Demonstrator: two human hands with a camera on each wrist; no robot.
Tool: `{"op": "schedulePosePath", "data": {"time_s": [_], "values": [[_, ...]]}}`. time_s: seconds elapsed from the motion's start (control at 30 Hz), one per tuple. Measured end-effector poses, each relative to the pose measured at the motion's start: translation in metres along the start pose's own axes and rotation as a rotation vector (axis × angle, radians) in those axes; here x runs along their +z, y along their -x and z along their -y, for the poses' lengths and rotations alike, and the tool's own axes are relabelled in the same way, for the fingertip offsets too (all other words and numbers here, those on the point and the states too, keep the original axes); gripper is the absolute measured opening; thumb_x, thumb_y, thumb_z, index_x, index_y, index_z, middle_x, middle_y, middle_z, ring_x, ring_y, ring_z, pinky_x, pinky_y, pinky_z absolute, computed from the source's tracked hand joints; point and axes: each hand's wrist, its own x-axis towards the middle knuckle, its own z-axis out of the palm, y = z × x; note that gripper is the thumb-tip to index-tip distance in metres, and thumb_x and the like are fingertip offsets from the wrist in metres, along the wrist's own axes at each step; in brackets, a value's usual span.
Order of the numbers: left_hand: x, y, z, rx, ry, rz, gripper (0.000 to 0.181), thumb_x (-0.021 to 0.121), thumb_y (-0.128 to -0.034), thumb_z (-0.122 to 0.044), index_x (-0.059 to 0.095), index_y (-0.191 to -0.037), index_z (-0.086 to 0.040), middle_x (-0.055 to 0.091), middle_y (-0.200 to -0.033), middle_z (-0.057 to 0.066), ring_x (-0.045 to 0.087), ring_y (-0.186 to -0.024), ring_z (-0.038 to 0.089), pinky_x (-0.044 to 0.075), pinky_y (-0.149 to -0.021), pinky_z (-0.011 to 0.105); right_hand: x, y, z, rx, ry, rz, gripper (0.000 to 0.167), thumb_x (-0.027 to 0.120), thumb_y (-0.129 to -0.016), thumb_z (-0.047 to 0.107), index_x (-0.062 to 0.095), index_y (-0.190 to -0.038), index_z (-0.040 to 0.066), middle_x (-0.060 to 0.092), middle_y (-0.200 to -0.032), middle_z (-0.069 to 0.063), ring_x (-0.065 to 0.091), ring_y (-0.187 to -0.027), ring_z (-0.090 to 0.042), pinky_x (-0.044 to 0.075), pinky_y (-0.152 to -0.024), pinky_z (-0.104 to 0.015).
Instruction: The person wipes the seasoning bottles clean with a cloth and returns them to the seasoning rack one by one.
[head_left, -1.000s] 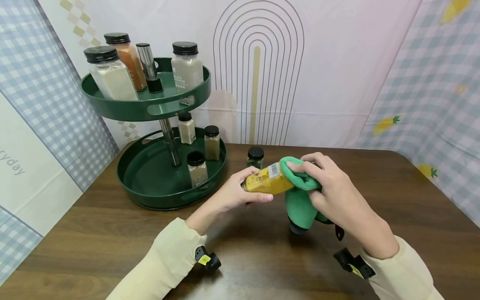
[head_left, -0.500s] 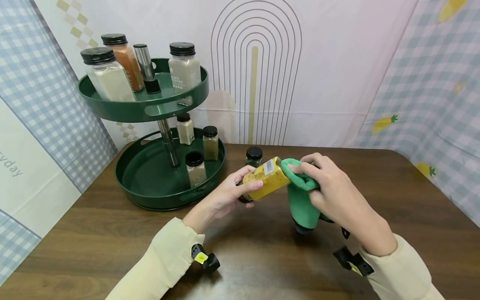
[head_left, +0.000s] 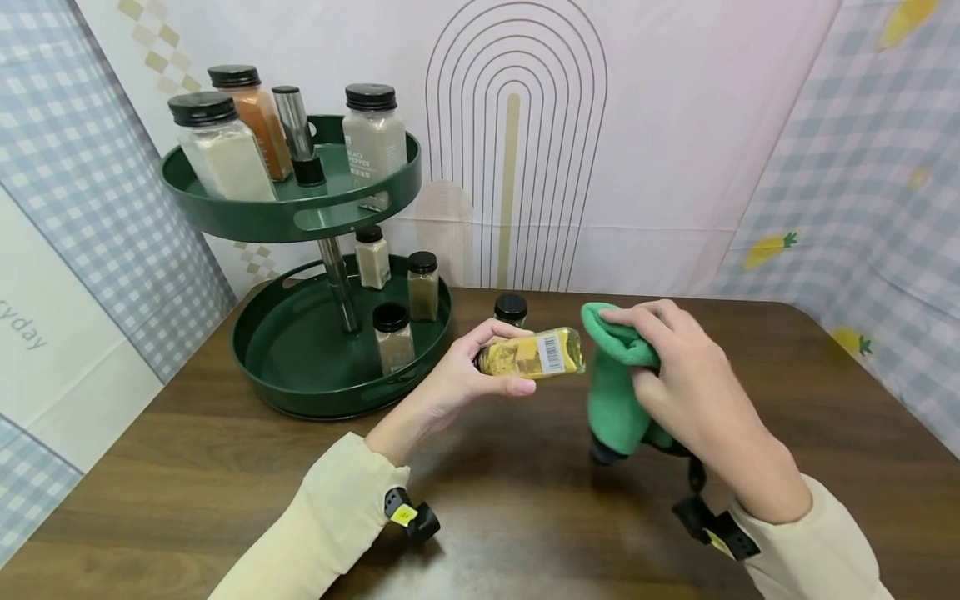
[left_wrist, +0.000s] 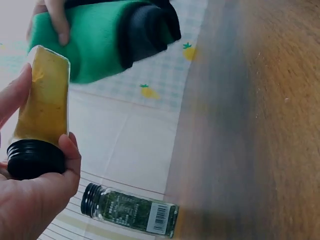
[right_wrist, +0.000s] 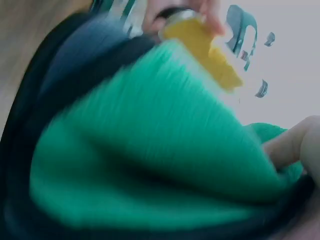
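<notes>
My left hand [head_left: 465, 371] grips a square glass spice jar [head_left: 534, 354] of yellow powder round its black-capped end. The jar lies nearly level in the head view, its barcoded base end pointing right. In the left wrist view the black lid [left_wrist: 36, 159] sits in the palm. My right hand [head_left: 686, 387] pinches the top of a folded green cloth [head_left: 618, 392] with dark trim, which hangs down just right of the jar. A gap shows between cloth and jar in the head view. The cloth fills most of the right wrist view, blurred.
A two-tier dark green rack [head_left: 292, 218] stands at the left. Larger black-lidded jars [head_left: 375, 142] are on its upper tier, smaller ones [head_left: 393, 342] on the lower. Behind my left hand a jar of green flakes [left_wrist: 135, 212] stands on the wooden table [head_left: 540, 508].
The cloth has come off the jar's base end and moved right with my right hand. My left hand has turned the jar, which now lies flatter with its barcode towards the camera.
</notes>
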Motion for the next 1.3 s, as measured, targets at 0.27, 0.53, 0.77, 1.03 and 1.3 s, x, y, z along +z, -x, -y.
{"op": "schedulePosePath", "data": {"time_s": [0.27, 0.53, 0.77, 1.03, 1.3], "values": [[0.000, 0.001, -0.003, 0.029, 0.037, -0.033, 0.053, 0.075, -0.0730, 0.000, 0.053, -0.120, -0.013, 0.049, -0.116, 0.006, 0.050, -0.100, 0.020, 0.048, -0.078, 0.028, 0.013, -0.001, 0.001, -0.152, -0.089, 0.027, 0.042, 0.044, -0.065, -0.018, 0.059, -0.097, 0.005, 0.055, -0.101, -0.003, 0.054, -0.093, -0.019, 0.047, -0.076, -0.038], [-0.003, 0.002, -0.006, -0.014, 0.054, -0.069, 0.049, 0.072, -0.0759, 0.000, 0.052, -0.119, -0.013, 0.049, -0.117, 0.006, 0.050, -0.101, 0.021, 0.047, -0.079, 0.027, 0.006, -0.003, -0.007, -0.280, -0.117, 0.149, 0.049, 0.040, -0.066, -0.022, 0.059, -0.092, 0.014, 0.054, -0.102, 0.006, 0.048, -0.093, -0.009, 0.044, -0.073, -0.029], [-0.009, 0.002, -0.009, -0.069, 0.082, 0.014, 0.043, 0.062, -0.0860, -0.004, 0.048, -0.126, -0.010, 0.047, -0.121, 0.008, 0.048, -0.105, 0.021, 0.045, -0.083, 0.029, -0.006, -0.001, -0.017, -0.361, -0.153, 0.260, 0.062, 0.037, -0.059, -0.026, 0.060, -0.085, 0.024, 0.058, -0.105, 0.009, 0.049, -0.094, -0.008, 0.041, -0.071, -0.024], [-0.018, 0.003, -0.024, -0.077, -0.010, -0.151, 0.049, 0.066, -0.0846, -0.011, 0.044, -0.129, -0.016, 0.042, -0.125, 0.008, 0.048, -0.108, 0.022, 0.044, -0.087, 0.032, 0.013, 0.000, -0.020, -0.289, 0.042, 0.445, 0.049, 0.049, -0.073, -0.019, 0.060, -0.082, 0.027, 0.056, -0.095, 0.009, 0.047, -0.084, -0.013, 0.039, -0.073, -0.034], [-0.029, 0.008, -0.040, -0.081, -0.119, -0.333, 0.057, 0.076, -0.0749, -0.011, 0.045, -0.123, -0.013, 0.054, -0.115, 0.007, 0.053, -0.102, 0.017, 0.046, -0.086, 0.028, 0.048, 0.004, -0.031, -0.186, 0.197, 0.539, 0.038, 0.058, -0.070, -0.014, 0.061, -0.091, 0.017, 0.044, -0.084, -0.001, 0.039, -0.075, -0.020, 0.033, -0.065, -0.032]]}}
